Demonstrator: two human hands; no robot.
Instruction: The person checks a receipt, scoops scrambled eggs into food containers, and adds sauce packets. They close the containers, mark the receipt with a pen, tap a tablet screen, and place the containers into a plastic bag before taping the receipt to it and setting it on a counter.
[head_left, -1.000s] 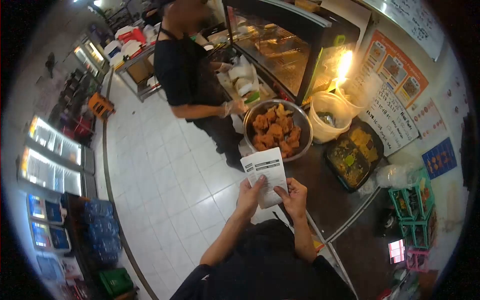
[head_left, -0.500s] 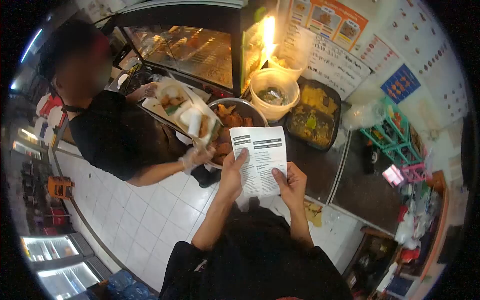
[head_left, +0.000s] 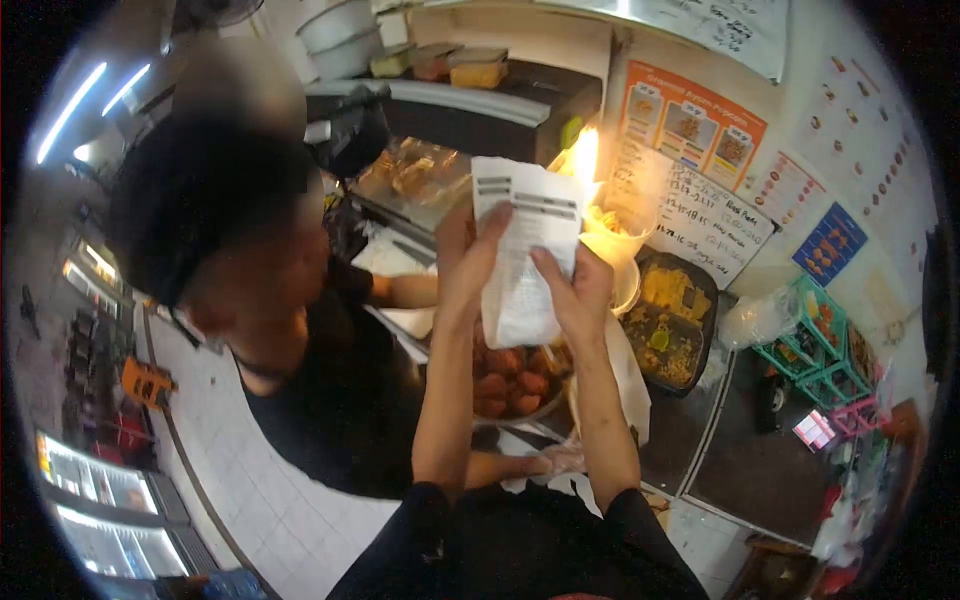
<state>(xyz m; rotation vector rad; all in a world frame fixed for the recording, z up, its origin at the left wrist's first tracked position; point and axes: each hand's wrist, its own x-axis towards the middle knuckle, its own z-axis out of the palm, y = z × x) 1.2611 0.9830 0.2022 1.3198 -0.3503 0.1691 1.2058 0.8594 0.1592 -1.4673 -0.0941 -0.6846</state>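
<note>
A printed paper slip [head_left: 530,250], like a receipt, is held up in front of me by both hands. My left hand [head_left: 472,262] grips its left side, with the thumb across the printed face. On the lower right edge, my right hand [head_left: 582,290] pinches it, thumb on the front. Behind and below the slip, a metal bowl of reddish-brown food pieces [head_left: 508,385] is partly hidden by my forearms. A co-worker in black [head_left: 360,400] stands close on the left; one gloved hand [head_left: 562,458] reaches below my right forearm, beside a white paper sheet [head_left: 628,375].
A black tray of yellow food [head_left: 672,320] lies on the counter beside plastic tubs [head_left: 625,275]. Green baskets [head_left: 805,325] stand farther right. Behind the slip is a display case [head_left: 450,105] with lidded containers [head_left: 478,68] on top. Posters [head_left: 690,125] cover the wall.
The slip and both my hands have risen, and my view has tilted up. The co-worker has moved in closer, one arm now reaching below mine. The food-filled paper boxes no longer show clearly.
</note>
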